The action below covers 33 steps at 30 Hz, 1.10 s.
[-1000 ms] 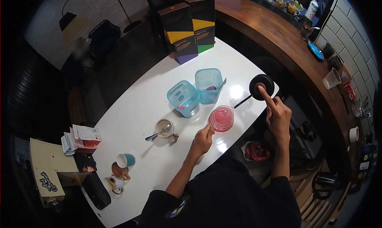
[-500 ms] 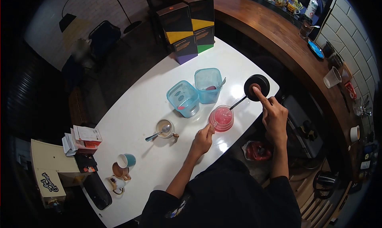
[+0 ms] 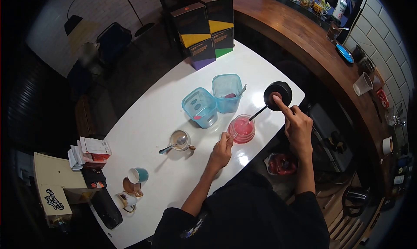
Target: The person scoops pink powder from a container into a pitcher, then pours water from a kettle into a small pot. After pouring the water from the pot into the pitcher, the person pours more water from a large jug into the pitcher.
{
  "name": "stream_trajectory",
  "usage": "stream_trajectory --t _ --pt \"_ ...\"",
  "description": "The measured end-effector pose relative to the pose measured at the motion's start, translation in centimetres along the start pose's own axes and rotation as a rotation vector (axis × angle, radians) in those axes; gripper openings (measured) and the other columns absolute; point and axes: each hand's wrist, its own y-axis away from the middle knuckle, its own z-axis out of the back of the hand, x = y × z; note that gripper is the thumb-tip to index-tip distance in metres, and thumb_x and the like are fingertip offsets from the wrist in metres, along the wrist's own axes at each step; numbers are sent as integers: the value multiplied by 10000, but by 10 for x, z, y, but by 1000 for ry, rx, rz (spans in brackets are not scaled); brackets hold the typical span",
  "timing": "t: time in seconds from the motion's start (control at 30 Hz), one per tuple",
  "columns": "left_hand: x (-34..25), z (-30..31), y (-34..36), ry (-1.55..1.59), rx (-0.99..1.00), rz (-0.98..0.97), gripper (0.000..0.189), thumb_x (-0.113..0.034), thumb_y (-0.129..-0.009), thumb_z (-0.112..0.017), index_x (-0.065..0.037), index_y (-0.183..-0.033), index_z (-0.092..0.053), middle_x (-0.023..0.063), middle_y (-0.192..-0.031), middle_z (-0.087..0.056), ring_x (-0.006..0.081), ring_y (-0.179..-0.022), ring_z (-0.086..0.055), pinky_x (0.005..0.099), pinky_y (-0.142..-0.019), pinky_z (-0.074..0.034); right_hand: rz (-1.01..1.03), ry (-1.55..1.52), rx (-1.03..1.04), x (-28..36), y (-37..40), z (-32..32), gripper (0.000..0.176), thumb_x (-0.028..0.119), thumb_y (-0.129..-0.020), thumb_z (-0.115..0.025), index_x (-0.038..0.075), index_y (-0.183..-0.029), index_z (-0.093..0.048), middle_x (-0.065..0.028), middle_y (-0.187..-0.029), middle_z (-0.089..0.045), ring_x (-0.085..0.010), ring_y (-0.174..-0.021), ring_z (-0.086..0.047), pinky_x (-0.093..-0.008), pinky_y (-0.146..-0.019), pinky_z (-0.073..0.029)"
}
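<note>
My left hand (image 3: 221, 152) is closed on the handle of a clear glass jug (image 3: 243, 129) that holds pink liquid. My right hand (image 3: 297, 125) grips a black gooseneck kettle (image 3: 284, 89), its index finger stretched onto the lid; the kettle's handle is hidden by the hand. The thin spout points down over the jug's mouth, and the liquid's surface looks disturbed. Behind the jug are two translucent blue tubs, the left one (image 3: 200, 108) with a pink spot inside, the right one (image 3: 227, 92) with a utensil. A cup (image 3: 180, 140) with a spoon sits to the left.
The white table (image 3: 156, 188) bears several black boxes (image 3: 200, 32) at its far edge. Near its left end are a teal cup (image 3: 138, 175), two brown-toned cups and a stack of papers (image 3: 94, 146). A wooden counter (image 3: 278, 15) curves along the far and right side.
The kettle and my right hand have shifted slightly left, with the spout tip a little further over the jug. My left hand stays on the jug's handle.
</note>
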Motion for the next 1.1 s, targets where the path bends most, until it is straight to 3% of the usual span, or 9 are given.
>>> stream_trajectory --t 0.07,0.27,0.47,0.77,1.1 --pt "0 -3 1 40 -69 24 241 -269 -1040 -429 -36 -1096 -419 198 -782 -611 421 -803 -622 464 -718 -464 -7 -1 7 0 0 0 790 -82 -767 -639 377 -1400 -524 -77 -673 -549 -223 -536 -564 -359 -510 -468" --pt "-11 3 2 54 -11 66 383 -300 -1049 -409 -27 -1313 -357 244 -966 -671 411 -896 -646 452 -804 -481 -1 -1 -10 -2 1 -2 797 -89 -762 -639 376 -1399 -524 -80 -678 -554 -226 -543 -572 -357 -510 -471" --pt "-1 2 1 -22 35 50 513 -337 -1058 -365 -29 -1465 -313 262 -963 -670 428 -903 -644 468 -839 -475 -18 -10 -11 -3 0 -1 815 -95 -746 -642 375 -1401 -522 -83 -684 -558 -235 -548 -578 -363 -510 -474" --pt "-6 4 1 -30 40 53 520 -302 -1051 -387 -14 -1480 -333 289 -827 -635 429 -795 -648 469 -731 -484 -16 -24 -22 -4 0 -1 842 -115 -721 -640 367 -1402 -524 -82 -667 -531 -233 -539 -553 -372 -514 -467" --pt "-1 2 1 -28 30 26 512 -288 -1047 -399 -10 -1473 -342 297 -829 -641 439 -790 -651 477 -726 -486 -37 -15 -15 -5 -2 2 777 -134 -740 -649 316 -1368 -572 -92 -711 -553 -238 -569 -557 -381 -552 -468"
